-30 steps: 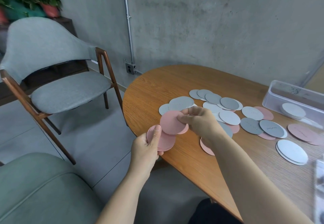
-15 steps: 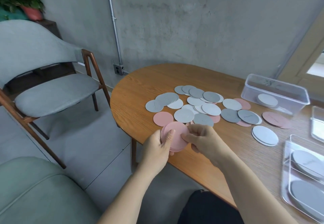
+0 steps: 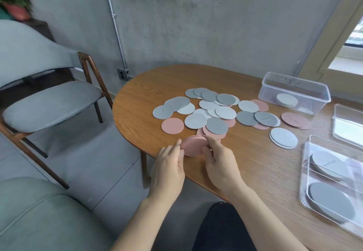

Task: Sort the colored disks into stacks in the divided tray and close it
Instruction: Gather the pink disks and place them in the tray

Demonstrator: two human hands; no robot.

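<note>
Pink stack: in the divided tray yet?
Out. Pink stack sits at the table edge between left hand and right hand, apart from the divided tray.

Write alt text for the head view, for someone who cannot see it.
Two hands frame a stack of pink disks at the wooden table's near edge: the left hand's straight fingers touch its left side, the right hand holds its right side. Loose grey, white and pink disks lie scattered beyond; a clear divided tray holding grey disks sits at right.

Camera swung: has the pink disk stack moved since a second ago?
Yes: the pink disk stack went from beyond the table edge inward over the tabletop.
</note>
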